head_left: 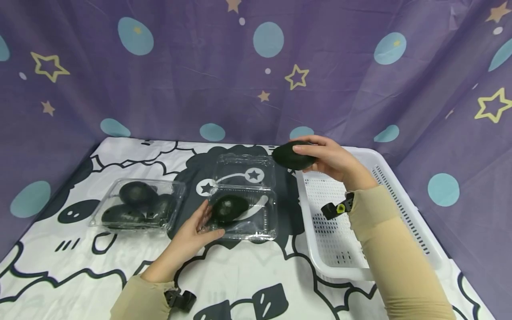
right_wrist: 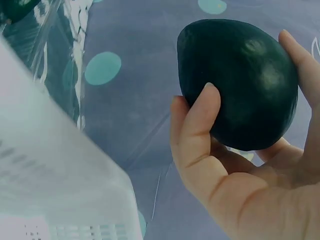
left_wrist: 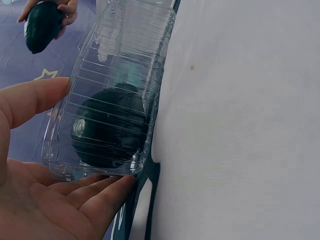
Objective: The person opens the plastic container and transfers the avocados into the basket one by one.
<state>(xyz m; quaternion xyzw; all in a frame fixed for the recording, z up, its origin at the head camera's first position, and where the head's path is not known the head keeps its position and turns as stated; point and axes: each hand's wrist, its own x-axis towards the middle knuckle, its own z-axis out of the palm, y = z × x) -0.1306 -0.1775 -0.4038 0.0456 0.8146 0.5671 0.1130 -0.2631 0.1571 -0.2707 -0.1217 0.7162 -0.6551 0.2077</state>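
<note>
My right hand (head_left: 330,158) grips a dark green avocado (head_left: 293,155) above the far left corner of the white basket, fingers and thumb spread round it in the right wrist view. A clear plastic clamshell box (head_left: 266,224) lies in the middle of the table, its lid (head_left: 226,168) folded back away from me. One avocado (head_left: 229,208) sits in the left half of its base. At the box's near left corner is my left hand (head_left: 194,233), thumb by the near side and fairly straight fingers along the left end, as the left wrist view shows.
A second clear box (head_left: 176,195) on the left holds several avocados (head_left: 138,194). To the right stands a white perforated plastic basket (head_left: 310,231). A patterned cloth (head_left: 120,284) covers the table, and a purple curtain (head_left: 240,102) hangs behind it.
</note>
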